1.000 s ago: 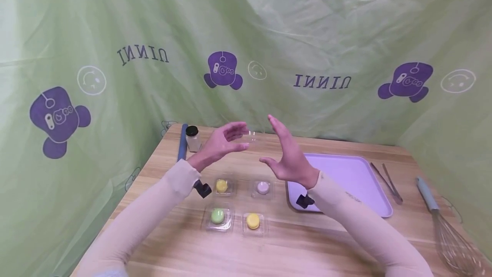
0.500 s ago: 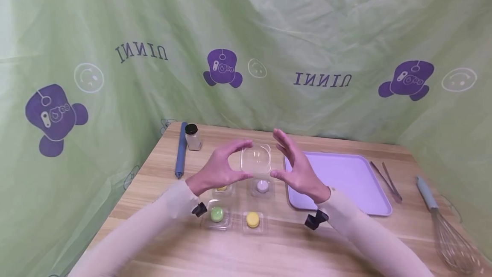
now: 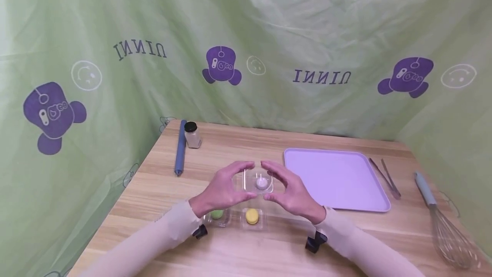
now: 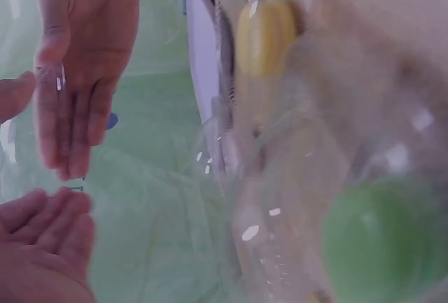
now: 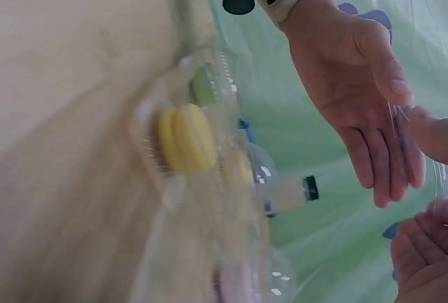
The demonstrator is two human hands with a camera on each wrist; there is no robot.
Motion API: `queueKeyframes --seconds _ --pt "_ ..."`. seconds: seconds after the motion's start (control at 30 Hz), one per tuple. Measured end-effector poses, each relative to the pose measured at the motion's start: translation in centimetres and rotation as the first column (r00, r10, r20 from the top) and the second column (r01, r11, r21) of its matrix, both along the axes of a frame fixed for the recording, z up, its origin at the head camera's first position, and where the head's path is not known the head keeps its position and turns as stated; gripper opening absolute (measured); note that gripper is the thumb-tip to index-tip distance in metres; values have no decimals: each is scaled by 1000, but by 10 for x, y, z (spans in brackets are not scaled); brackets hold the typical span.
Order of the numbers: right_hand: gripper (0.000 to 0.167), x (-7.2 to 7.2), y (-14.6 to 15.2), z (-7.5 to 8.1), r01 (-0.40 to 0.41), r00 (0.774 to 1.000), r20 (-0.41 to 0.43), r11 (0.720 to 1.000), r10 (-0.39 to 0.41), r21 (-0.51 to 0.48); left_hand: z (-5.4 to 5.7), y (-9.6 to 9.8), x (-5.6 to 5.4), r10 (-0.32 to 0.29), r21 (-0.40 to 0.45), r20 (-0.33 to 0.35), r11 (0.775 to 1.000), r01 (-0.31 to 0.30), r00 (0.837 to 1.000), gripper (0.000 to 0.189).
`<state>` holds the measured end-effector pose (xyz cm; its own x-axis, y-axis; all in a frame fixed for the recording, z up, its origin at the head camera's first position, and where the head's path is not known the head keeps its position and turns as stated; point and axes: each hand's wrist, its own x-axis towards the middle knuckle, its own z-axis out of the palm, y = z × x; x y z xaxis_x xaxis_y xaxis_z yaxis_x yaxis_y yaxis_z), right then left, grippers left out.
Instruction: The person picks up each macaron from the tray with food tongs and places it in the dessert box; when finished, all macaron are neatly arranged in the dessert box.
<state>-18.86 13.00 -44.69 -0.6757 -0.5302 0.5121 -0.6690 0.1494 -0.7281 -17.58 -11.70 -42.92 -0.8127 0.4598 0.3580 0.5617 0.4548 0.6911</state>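
My left hand (image 3: 221, 185) and right hand (image 3: 294, 189) face each other, thumbs and fingertips at opposite sides of a see-through square plastic box (image 3: 251, 179). No macaron shows inside it. Behind it in the head view, a lilac macaron (image 3: 262, 183) shows through. Closer to me, a yellow macaron (image 3: 252, 216) sits in its own clear package. A green macaron (image 3: 217, 214), also packaged, is partly covered by my left hand. Another yellow macaron (image 5: 239, 168) appears in the right wrist view; my left hand hides it from the head view.
A lilac tray (image 3: 338, 206) lies to the right, with metal tongs (image 3: 386, 177) beside it. Farther right is a whisk (image 3: 447, 230). At the back left are a blue rod (image 3: 180, 148) and a black-capped jar (image 3: 193, 136). A green curtain (image 3: 269, 20) surrounds the table.
The clear box has come down toward me, from the back of the table to over the lilac macaron. My right hand has closed in on its right side.
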Motion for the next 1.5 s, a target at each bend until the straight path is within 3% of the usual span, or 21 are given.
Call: queueKeyframes --seconds 0.13,0.27,0.37,0.53,0.8,1.07,1.3,1.5 --pt "79 12 1 -12 47 997 61 993 -54 106 -3 -2 11 32 -198 78 980 -16 996 85" --pt "79 24 0 -21 52 983 164 979 -85 198 -5 -2 20 41 -418 82 909 -3 996 85" --pt "80 29 -2 -26 51 972 210 967 -106 251 -8 0 23 35 -517 69 856 6 997 84" --pt "79 35 -5 -34 72 969 199 938 -146 339 -14 3 26 20 -598 63 801 22 998 84" --pt "77 42 -10 -41 82 987 90 901 -133 425 -16 5 31 -4 -658 74 751 52 997 84" --pt "80 40 -7 -40 123 991 -9 882 -134 455 -23 13 24 -23 -649 12 760 25 1000 65" --pt "80 35 -2 -40 173 981 -3 865 -195 471 -27 20 13 -45 -631 10 775 41 999 69" --pt "79 40 3 -44 198 980 -62 866 -191 460 -28 24 12 -82 -623 41 777 89 996 65"
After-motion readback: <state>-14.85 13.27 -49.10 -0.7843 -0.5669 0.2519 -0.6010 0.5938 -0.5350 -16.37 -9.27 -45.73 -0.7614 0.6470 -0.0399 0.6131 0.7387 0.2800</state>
